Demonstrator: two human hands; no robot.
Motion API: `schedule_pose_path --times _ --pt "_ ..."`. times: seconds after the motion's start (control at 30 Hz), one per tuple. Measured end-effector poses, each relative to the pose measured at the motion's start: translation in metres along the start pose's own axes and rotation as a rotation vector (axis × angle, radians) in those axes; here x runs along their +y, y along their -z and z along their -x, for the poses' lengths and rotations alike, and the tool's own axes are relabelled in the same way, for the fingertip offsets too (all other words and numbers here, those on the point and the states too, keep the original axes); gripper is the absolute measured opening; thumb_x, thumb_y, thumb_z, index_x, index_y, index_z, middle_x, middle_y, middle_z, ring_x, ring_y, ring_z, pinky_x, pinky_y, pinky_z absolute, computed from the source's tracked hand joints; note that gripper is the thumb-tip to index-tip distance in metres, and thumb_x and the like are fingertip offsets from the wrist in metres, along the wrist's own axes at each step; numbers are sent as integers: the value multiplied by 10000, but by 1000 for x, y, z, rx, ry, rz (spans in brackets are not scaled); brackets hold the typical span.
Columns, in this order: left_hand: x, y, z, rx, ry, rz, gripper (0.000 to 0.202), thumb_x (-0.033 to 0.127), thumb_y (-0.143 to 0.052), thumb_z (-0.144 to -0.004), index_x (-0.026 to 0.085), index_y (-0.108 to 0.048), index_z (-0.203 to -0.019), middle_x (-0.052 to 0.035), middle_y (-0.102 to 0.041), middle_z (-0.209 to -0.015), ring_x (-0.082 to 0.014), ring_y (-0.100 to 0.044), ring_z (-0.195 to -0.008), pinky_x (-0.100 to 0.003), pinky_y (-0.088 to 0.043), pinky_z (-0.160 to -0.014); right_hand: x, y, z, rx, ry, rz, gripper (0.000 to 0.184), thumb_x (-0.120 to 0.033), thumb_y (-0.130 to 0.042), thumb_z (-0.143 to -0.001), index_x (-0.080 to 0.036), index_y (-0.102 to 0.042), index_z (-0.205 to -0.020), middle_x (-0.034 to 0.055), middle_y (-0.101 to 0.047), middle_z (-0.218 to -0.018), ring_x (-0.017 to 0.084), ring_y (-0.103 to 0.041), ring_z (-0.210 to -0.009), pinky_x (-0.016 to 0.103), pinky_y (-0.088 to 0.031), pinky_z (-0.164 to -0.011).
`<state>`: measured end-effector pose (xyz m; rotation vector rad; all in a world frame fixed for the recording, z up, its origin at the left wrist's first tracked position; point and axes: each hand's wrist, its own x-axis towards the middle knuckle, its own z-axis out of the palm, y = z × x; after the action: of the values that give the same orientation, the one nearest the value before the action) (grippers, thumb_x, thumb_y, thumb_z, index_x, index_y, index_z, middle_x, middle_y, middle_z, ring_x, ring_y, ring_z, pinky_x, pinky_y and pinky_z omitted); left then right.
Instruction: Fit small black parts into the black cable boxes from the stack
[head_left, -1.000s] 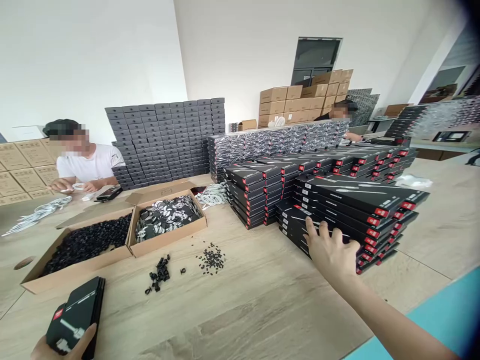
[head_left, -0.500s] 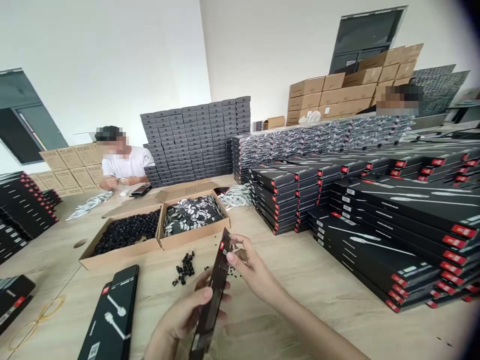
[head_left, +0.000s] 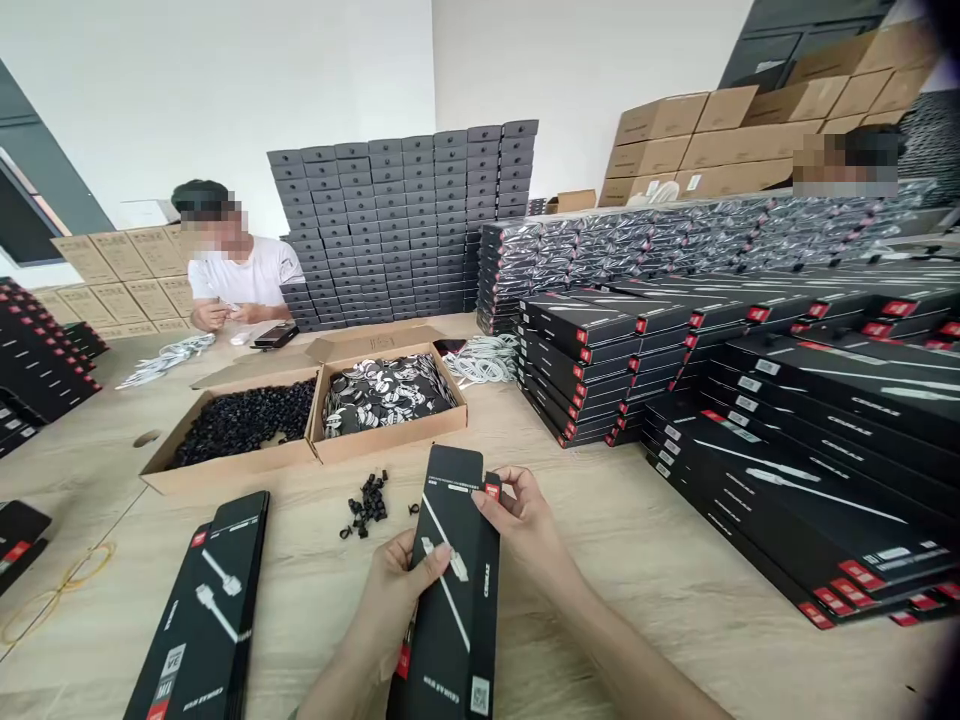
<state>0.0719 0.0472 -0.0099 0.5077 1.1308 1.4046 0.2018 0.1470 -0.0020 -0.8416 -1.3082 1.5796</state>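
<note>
Both my hands hold a flat black box (head_left: 454,580) printed with a white cable picture, upright in front of me above the table. My left hand (head_left: 405,590) grips its lower left side, with the thumb on the printed face. My right hand (head_left: 525,525) pinches the top right corner near a small red label. A second black layer seems to show behind the box's right edge. Just left of my hands lies a stack of matching black boxes (head_left: 202,620). A small heap of black plastic parts (head_left: 367,505) sits on the wooden table (head_left: 600,600) beyond them.
Two cardboard boxes hold black parts (head_left: 244,420) and bagged black-and-white cables (head_left: 386,395). Tall stacks of black boxes (head_left: 795,470) fill the right. A co-worker (head_left: 236,275) works at the far end, and another person (head_left: 847,165) stands behind the stacks.
The box was edge-on and tilted in both hands; now its printed face is turned towards me. My view has shifted, and the right-hand stacks sit further right and lower in the picture.
</note>
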Motion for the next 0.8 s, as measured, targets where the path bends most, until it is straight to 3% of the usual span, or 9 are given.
schedule_pose_path --times 0.07,0.13,0.2,0.3,0.4,0.5,0.6,0.7,0.8 --pt "-1 1 -1 67 -42 56 337 402 -796 -664 139 -719 -861 -91 -758 -781 -187 -681 -645 -283 -529 -635 5 -1 2 -133 -69 50 437 -481 -753 -706 -221 -536 -983 31 -637 -965 187 -605 -834 332 -505 -763" --pt "0 3 -1 139 -115 101 306 384 -787 -681 157 -713 -873 -67 -761 -793 -183 -690 -677 -275 -534 -659 9 -4 7 -329 -116 165 344 -498 -660 -792 -188 -610 -932 44 -660 -915 215 -615 -854 359 -500 -789" --pt "2 5 -2 196 -180 126 285 367 -780 -694 167 -709 -885 -53 -762 -811 -177 -696 -710 -264 -534 -676 11 -10 14 -430 -107 277 343 -504 -560 -861 -174 -652 -842 44 -668 -841 230 -613 -831 366 -498 -771" --pt "4 9 -6 272 -234 157 285 355 -786 -686 173 -704 -888 -42 -762 -828 -175 -698 -745 -257 -533 -695 14 -17 22 -397 -39 290 304 -466 -546 -877 -196 -665 -950 44 -685 -900 243 -614 -888 377 -493 -825" --pt "4 14 -10 374 -284 212 344 351 -808 -648 190 -698 -931 -29 -762 -866 -170 -697 -759 -259 -533 -702 18 -20 28 -472 -78 178 327 -417 -589 -859 -219 -628 -1116 34 -694 -903 229 -632 -868 376 -503 -836" --pt "4 18 -12 429 -297 247 375 349 -811 -639 199 -691 -961 -18 -758 -886 -157 -691 -760 -253 -528 -712 20 -21 31 -515 -162 154 319 -413 -592 -853 -210 -645 -1094 7 -682 -765 200 -628 -712 354 -530 -736" --pt "5 18 -12 424 -286 238 357 363 -793 -664 210 -684 -968 -10 -752 -905 -142 -683 -769 -245 -522 -726 16 -21 30 -468 -140 192 307 -413 -591 -849 -198 -669 -1054 -2 -669 -700 193 -613 -668 335 -535 -680" --pt "8 17 -11 387 -252 202 381 386 -794 -663 187 -684 -968 -44 -743 -946 -156 -681 -797 -259 -522 -748 7 -19 34 -446 -19 289 337 -375 -531 -888 -190 -656 -1140 24 -686 -742 207 -620 -709 341 -531 -697" --pt "14 15 -7 359 -262 156 548 439 -825 -605 172 -661 -1054 -109 -712 -1066 -222 -669 -939 -299 -516 -793 -6 -16 46 -401 233 582 401 -284 -451 -919 -220 -577 -1294 58 -696 -807 227 -615 -774 368 -501 -759"
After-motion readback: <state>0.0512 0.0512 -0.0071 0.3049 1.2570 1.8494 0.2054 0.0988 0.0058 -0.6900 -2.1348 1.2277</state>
